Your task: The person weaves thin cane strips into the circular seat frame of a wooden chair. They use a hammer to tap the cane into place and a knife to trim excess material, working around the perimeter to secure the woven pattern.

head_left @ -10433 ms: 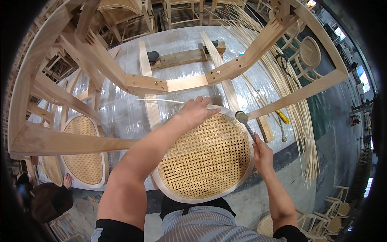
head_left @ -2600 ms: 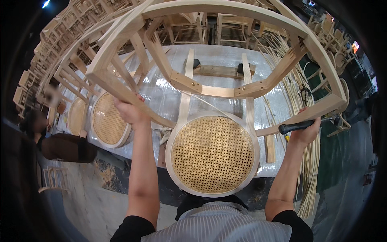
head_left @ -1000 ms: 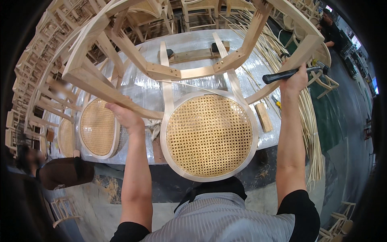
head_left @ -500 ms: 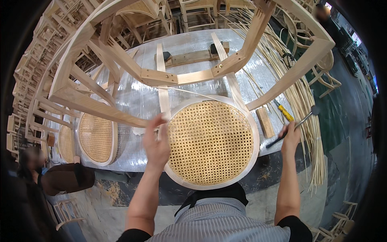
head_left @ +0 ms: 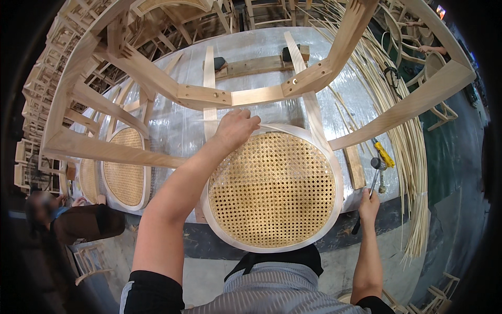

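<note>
In front of me lies a round chair seat (head_left: 272, 193) of woven cane in a pale wooden rim, part of an upturned wooden chair frame (head_left: 256, 96). My left hand (head_left: 236, 129) is over the seat's far left edge, its fingers closed on a thin pale rattan strip (head_left: 269, 127) that runs along the rim. Part of that strip is hidden under the hand. Off to the right of the seat, my right hand (head_left: 369, 205) grips a hammer (head_left: 375, 178) by its shaft, with the metal head pointing away from me and the dark handle end below the fist.
A yellow-handled tool (head_left: 384, 154) and a wooden block (head_left: 354, 166) lie right of the seat. Long rattan strips (head_left: 415, 183) are bundled along the table's right side. More cane seats (head_left: 124, 167) stand at left, near another person (head_left: 86, 222). Chair legs rise around my hands.
My left hand has moved right and away from me, from the seat's left edge onto the strip. The hammer has swung so its head points away from me.
</note>
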Demonstrator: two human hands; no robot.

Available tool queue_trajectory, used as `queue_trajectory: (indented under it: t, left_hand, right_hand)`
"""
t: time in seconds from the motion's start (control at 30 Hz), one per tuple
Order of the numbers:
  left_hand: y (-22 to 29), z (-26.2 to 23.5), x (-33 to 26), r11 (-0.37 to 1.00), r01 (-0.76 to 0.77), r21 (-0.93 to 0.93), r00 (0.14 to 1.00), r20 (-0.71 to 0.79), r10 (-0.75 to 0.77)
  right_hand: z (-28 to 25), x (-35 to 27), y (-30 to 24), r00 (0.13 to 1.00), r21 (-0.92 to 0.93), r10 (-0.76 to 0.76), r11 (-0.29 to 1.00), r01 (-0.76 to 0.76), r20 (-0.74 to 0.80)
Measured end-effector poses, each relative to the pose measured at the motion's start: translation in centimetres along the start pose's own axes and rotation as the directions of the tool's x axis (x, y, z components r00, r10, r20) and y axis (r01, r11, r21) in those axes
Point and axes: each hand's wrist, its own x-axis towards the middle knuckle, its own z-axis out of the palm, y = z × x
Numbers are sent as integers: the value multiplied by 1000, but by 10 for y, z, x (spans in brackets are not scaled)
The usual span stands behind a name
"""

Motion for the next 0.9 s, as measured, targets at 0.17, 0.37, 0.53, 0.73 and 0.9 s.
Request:
queue_trajectory:
  t: [0.17,0.37,0.53,0.73,0.9]
  left_hand:
    - [16,2,-6,950,211,-229,975,-18,-220]
    - [34,6,-8,753,512,-412,838,47,-544]
    - [31,1,1,654,620,-433,771,183,-610]
    - [36,11,-4,741,563,-367,807,47,-589]
    - [46,9,-8,718,565,-407,802,65,-594]
  right_hand:
    - [8,3,9,997,-85,-69,994,66,-24]
    - [16,-2,6,999,-94,20,995,-18,29]
    - [18,-3,-2,999,-211,-26,977,30,21]
    - [24,-5,1,998,-193,-63,980,55,-32]
    - [25,-7,2,995,-206,-90,975,79,-42]
